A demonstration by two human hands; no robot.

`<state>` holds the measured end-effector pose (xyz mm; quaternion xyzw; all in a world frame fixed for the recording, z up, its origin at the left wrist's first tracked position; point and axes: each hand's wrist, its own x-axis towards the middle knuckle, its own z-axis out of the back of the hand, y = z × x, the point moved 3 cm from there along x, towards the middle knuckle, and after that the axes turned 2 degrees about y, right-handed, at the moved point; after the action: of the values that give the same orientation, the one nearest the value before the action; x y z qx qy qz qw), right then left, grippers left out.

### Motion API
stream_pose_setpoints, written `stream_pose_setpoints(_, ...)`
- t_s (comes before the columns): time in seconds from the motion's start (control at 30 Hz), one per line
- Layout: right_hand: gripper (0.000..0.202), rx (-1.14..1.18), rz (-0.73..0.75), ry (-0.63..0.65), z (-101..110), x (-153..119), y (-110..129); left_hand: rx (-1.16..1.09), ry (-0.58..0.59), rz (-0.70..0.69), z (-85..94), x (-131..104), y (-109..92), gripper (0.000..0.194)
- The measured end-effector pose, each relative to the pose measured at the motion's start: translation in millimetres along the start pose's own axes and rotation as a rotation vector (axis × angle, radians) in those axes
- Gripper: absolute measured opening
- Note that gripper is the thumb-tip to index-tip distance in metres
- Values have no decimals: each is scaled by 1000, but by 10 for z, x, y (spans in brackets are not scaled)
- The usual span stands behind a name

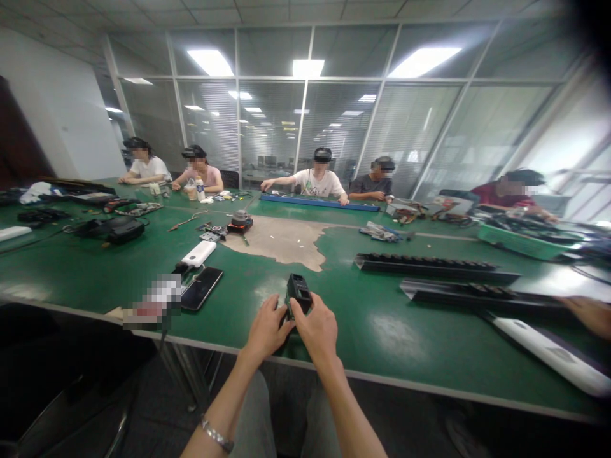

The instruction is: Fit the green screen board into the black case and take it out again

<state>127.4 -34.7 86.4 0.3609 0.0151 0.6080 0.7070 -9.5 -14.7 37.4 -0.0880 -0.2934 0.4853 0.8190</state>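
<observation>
Close to the table's front edge, a small black box-shaped device (299,287) stands between my hands, with openings or sockets on its upper face. My left hand (267,327) grips its left side, thumb pointing inward. From the right, my right hand (317,324) wraps around it with the thumb on the near face. The lower part of the device is hidden by my fingers, and its exact kind cannot be made out. To the left lie a black smartphone (203,289) and a white power bank (199,254) with a cable.
Black rails (434,267) and a long white device (548,353) lie to the right, near another person's hand (589,313). A green basket (529,245) of cables stands farther back. Several people sit across the green table (372,343); one touches a long blue bar (317,202).
</observation>
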Motion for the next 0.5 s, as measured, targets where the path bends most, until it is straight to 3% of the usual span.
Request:
stream_pose_setpoints(0.3, 36, -125, 6, 51, 37, 50, 123, -4, -1, -3, -17, 19, 1, 45)
stream_pose_setpoints(0.5, 37, -147, 19, 54, -25, -54, 55, -10, 27, 28, -9, 20, -3, 43)
